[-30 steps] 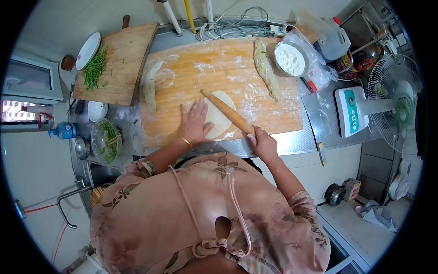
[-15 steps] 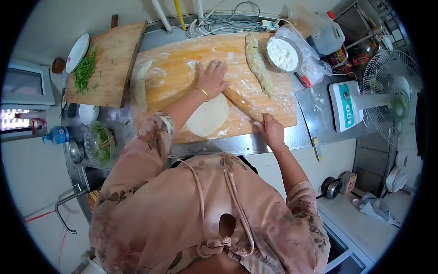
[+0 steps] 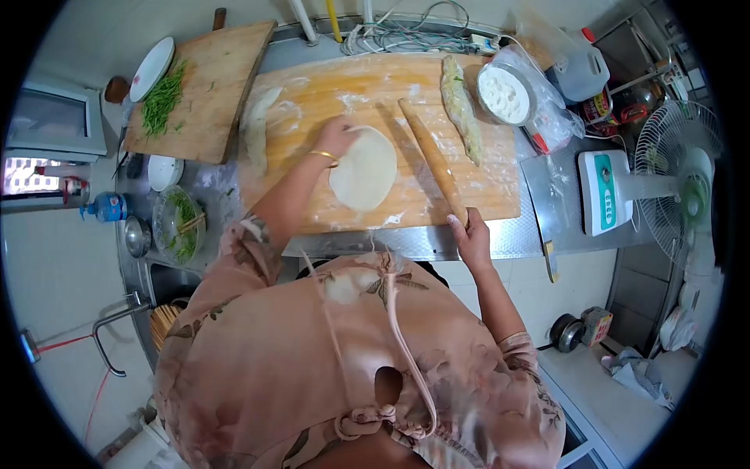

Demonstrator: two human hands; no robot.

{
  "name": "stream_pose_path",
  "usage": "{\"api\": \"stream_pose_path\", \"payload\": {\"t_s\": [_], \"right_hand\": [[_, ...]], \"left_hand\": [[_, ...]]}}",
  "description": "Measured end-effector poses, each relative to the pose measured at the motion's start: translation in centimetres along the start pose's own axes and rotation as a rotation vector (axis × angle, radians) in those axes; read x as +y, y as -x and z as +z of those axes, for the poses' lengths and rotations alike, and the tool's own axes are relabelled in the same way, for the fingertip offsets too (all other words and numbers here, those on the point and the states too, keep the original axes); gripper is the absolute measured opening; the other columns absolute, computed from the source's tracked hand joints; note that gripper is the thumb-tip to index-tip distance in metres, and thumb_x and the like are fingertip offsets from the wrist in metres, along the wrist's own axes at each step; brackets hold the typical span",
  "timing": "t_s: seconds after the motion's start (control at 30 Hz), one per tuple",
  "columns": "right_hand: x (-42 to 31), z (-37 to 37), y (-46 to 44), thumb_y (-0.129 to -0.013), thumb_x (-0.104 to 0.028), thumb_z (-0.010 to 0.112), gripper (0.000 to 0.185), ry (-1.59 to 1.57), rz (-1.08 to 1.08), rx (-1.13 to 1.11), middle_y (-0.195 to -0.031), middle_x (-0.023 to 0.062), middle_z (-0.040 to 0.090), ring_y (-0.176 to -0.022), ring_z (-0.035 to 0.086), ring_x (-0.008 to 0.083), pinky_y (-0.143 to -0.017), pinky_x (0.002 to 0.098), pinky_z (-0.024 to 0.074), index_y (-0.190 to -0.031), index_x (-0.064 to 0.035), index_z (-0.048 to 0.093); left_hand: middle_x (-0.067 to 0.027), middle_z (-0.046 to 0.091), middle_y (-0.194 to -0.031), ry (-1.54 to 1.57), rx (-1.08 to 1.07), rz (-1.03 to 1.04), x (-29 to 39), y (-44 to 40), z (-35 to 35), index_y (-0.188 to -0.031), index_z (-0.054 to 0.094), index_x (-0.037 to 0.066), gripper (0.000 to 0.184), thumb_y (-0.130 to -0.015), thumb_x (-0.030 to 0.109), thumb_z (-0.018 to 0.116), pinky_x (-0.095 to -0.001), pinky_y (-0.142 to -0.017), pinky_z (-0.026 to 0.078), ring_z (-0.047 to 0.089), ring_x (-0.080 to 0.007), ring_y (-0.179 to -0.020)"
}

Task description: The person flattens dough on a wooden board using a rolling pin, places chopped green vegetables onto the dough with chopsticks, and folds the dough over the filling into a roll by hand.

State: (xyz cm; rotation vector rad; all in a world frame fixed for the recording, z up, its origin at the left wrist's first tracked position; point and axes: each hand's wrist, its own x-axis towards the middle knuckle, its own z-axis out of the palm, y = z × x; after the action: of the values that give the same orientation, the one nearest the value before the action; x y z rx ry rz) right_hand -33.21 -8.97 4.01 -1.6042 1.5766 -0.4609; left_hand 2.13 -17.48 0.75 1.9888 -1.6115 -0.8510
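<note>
and there, off the rolling pin (image 3: 433,160) with the left hand (image 3: 337,137), away from that far end and down to the rim of the dough round (image 3: 364,173) at about eleven o'clock! swung wider too with the pin, now well to the right of the round and pointing more steeply up the floured wooden board (image 3: 500,191). judging by that, no rolling pressure on the round just now, only handling at its rim, with the flat face bare to view. lying just below and to the right of the left fingers, from roughly three to six o'clock of them, flat and nearly circular. curled, those left fingers, but too small and turned away to tell whether pinching the rim or merely resting against it. over at four o'clock from the round, wrapped round the near end of the pin with the right hand (image 3: 473,238), clear of the dough, at the board's near edge. further out, at one to two o'clock of the round, a green-flecked strip (image 3: 461,109); out at ten o'clock, a paler strip of dough (image 3: 258,133), both well apart from either hand.
</note>
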Motion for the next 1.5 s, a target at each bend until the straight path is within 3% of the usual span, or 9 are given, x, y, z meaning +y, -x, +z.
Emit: {"api": "stream_pose_path", "payload": {"t_s": [0.23,0.43,0.53,0.83,0.97,1.1,1.27,1.43,1.5], "right_hand": [[-0.9,2.0,0.6,-0.085,-0.034,0.065,0.037,0.215,-0.11,-0.112,-0.076,0.0178,0.062,-0.069,0.061,0.0346,-0.062,0.0419,0.0482,-0.106,-0.0044,0.056],[-2.0,3.7,2.4,-0.086,-0.032,0.063,0.04,0.277,-0.28,-0.287,-0.092,0.0172,0.064,-0.083,0.063,0.0336,-0.07,0.0395,0.0501,-0.113,-0.0045,0.054],[-1.7,4.1,2.6,-0.085,-0.032,0.064,0.042,0.301,-0.217,-0.323,-0.091,0.0164,0.064,-0.083,0.063,0.0328,-0.07,0.0394,0.0502,-0.116,-0.0053,0.051],[2.0,2.2,-0.5,-0.079,-0.035,0.067,0.048,0.564,-0.359,0.002,-0.084,0.0131,0.061,-0.073,0.062,0.0305,-0.061,0.0398,0.0492,-0.113,-0.0067,0.051],[2.4,4.0,4.0,-0.081,-0.019,0.06,0.023,0.475,-0.277,-0.106,-0.077,0.0165,0.059,-0.072,0.06,0.0348,-0.064,0.0451,0.0477,-0.096,-0.004,0.053],[1.1,4.3,6.2,-0.082,-0.015,0.054,0.037,0.431,-0.246,-0.074,-0.088,0.0184,0.057,-0.08,0.059,0.0359,-0.07,0.0459,0.0483,-0.117,-0.0038,0.05],[0.4,3.2,2.7,-0.082,-0.018,0.056,0.028,0.471,-0.298,0.125,-0.084,0.0137,0.055,-0.074,0.06,0.0305,-0.062,0.0427,0.0481,-0.107,-0.0058,0.051],[0.9,2.3,2.9,-0.089,-0.029,0.055,0.029,0.126,-0.126,0.164,-0.089,0.0193,0.06,-0.081,0.061,0.0386,-0.07,0.0458,0.0483,-0.104,-0.0043,0.051],[1.2,2.1,4.4,-0.09,-0.032,0.056,0.04,0.033,0.054,0.175,-0.097,0.0229,0.06,-0.086,0.061,0.0391,-0.074,0.0452,0.0485,-0.115,-0.002,0.048]], "left_hand": [[-0.0067,0.064,-0.091,0.73,0.075,-0.623,-2.4,12.5,-1.2,-0.114,0.054,0.002,0.034,-0.084,0.015,0.064,-0.0327,-0.057,0.05,0.061,-0.0185,-0.074],[-0.0208,0.054,-0.124,-0.285,0.29,-0.055,-2.8,15.8,-1.5,-0.124,0.048,-0.003,0.05,-0.087,0.026,0.061,-0.05,-0.091,0.043,0.055,-0.0303,-0.112],[-0.0198,0.032,-0.146,-0.628,0.17,0.235,-0.4,12.3,-1.0,-0.137,0.038,0.002,0.063,-0.091,0.042,0.05,-0.0577,-0.11,0.014,0.025,-0.0316,-0.138],[-0.0092,0.018,-0.155,-0.62,-0.005,0.346,5.2,-1.5,3.3,-0.146,0.024,0.006,0.068,-0.093,0.046,0.039,-0.0636,-0.109,0.005,0.012,-0.0269,-0.144],[-0.0155,0.017,-0.154,-0.517,-0.115,0.479,5.4,-0.8,3.1,-0.146,0.022,0.003,0.066,-0.094,0.038,0.043,-0.0483,-0.115,0.011,0.013,-0.0312,-0.143],[-0.0149,0.018,-0.154,-0.67,-0.332,0.461,4.4,0.8,2.1,-0.147,0.022,0.006,0.073,-0.086,0.033,0.053,-0.0583,-0.112,-0.001,0.013,-0.0326,-0.143],[-0.0198,0.035,-0.145,-0.65,0.197,0.555,6.2,-3.7,7.1,-0.139,0.036,0.003,0.058,-0.091,0.032,0.049,-0.0585,-0.11,0.012,0.029,-0.0331,-0.136],[-0.0192,0.059,-0.107,-0.202,0.39,0.341,4.1,-3.5,5.6,-0.107,0.059,-0.002,0.037,-0.083,0.025,0.065,-0.0408,-0.092,0.041,0.053,-0.0355,-0.104],[-0.0197,0.06,-0.101,-0.155,0.174,0.246,-1.5,-3.6,3.8,-0.101,0.06,-0.003,0.036,-0.08,0.025,0.068,-0.0405,-0.087,0.044,0.055,-0.0355,-0.099]]}}
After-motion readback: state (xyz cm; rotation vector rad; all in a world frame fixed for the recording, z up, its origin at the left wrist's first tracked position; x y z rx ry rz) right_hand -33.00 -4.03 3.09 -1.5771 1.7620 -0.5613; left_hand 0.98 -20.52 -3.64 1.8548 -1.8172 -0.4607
